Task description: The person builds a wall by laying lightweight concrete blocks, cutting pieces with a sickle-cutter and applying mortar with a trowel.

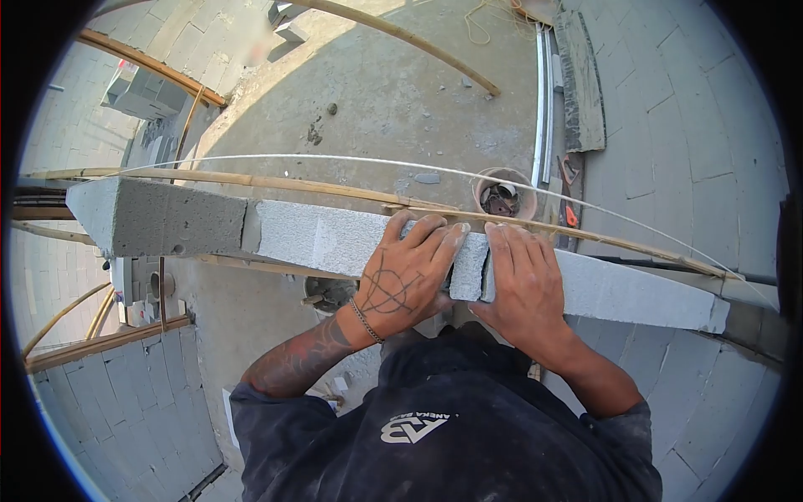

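Looking down from a block wall (pixel 335 238), the view takes in a concrete floor (pixel 393 100) below, pale block walls around and a bucket (pixel 504 194) beyond the course. A small block (pixel 468 266) sits in the top course between both hands, its long axis seemingly along the wall, left to right. The left hand (pixel 406 276) lies flat, fingers spread over its left end; the right hand (pixel 527 284) presses flat on its right end, neither closed around it.

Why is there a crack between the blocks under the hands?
Between the left hand and right hand, a small block has dark open joints beside it, so it looks unsettled in the row.
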`<action>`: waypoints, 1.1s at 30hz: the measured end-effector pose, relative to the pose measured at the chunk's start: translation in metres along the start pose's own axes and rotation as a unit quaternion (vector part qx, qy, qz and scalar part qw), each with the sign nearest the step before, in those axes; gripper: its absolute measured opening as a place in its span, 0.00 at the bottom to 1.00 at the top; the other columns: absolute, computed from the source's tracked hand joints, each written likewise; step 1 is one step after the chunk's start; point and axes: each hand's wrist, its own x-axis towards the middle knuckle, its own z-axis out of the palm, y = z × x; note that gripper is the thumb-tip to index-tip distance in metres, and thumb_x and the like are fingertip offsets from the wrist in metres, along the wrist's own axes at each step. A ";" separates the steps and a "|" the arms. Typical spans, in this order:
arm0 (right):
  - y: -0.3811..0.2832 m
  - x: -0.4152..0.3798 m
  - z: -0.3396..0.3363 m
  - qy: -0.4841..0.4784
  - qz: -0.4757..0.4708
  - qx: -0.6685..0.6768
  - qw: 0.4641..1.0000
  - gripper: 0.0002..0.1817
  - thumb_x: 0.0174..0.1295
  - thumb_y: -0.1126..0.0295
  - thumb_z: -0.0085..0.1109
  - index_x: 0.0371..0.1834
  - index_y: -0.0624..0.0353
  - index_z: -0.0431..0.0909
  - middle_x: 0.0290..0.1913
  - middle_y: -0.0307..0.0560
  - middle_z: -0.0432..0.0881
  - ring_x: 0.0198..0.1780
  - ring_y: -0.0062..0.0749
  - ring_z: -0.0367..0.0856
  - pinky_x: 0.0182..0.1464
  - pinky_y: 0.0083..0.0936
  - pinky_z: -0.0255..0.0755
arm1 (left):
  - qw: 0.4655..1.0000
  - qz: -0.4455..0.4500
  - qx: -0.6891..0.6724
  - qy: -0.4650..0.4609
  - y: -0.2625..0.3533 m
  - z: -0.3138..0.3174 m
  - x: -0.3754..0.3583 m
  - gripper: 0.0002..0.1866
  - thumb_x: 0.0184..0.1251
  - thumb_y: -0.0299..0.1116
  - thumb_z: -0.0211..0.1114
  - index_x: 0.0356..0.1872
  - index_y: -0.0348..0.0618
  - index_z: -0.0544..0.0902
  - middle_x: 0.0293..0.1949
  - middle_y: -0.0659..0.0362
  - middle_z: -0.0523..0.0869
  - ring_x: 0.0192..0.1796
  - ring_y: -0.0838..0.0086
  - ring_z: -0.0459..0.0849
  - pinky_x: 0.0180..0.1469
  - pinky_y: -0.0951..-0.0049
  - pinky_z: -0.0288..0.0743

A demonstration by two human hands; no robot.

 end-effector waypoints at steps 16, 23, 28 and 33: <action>-0.005 0.002 0.003 0.036 -0.007 -0.036 0.999 0.44 0.27 0.66 0.75 0.53 0.66 0.65 0.48 0.54 0.72 0.52 0.43 0.70 0.58 0.35 0.59 | 0.998 0.018 0.021 0.048 -0.005 0.009 -0.001 0.40 0.34 0.39 0.76 0.53 0.35 0.70 0.47 0.51 0.78 0.55 0.62 0.73 0.59 0.58 0.61; -0.006 0.002 0.010 0.013 0.002 -0.085 0.996 0.46 0.28 0.67 0.75 0.57 0.64 0.64 0.53 0.53 0.71 0.57 0.43 0.68 0.61 0.36 0.57 | 0.996 0.014 0.042 0.075 -0.008 0.017 -0.008 0.41 0.33 0.45 0.76 0.53 0.36 0.72 0.48 0.52 0.78 0.57 0.62 0.72 0.61 0.61 0.59; -0.038 -0.019 -0.004 0.120 -0.039 -0.138 0.982 0.49 0.33 0.64 0.74 0.63 0.60 0.58 0.62 0.55 0.62 0.64 0.48 0.60 0.67 0.42 0.50 | 0.936 0.018 -0.061 0.348 0.002 0.013 -0.082 0.33 0.39 0.42 0.75 0.49 0.39 0.75 0.48 0.54 0.77 0.57 0.61 0.72 0.60 0.60 0.63; -0.064 -0.073 0.063 0.118 -0.221 0.200 0.947 0.18 0.48 0.70 0.64 0.42 0.62 0.72 0.50 0.54 0.72 0.52 0.51 0.71 0.52 0.43 0.67 | 0.811 -0.407 -0.281 0.312 -0.006 0.203 -0.238 0.14 0.56 0.33 0.64 0.21 0.33 0.74 0.24 0.45 0.76 0.27 0.52 0.74 0.33 0.61 0.68</action>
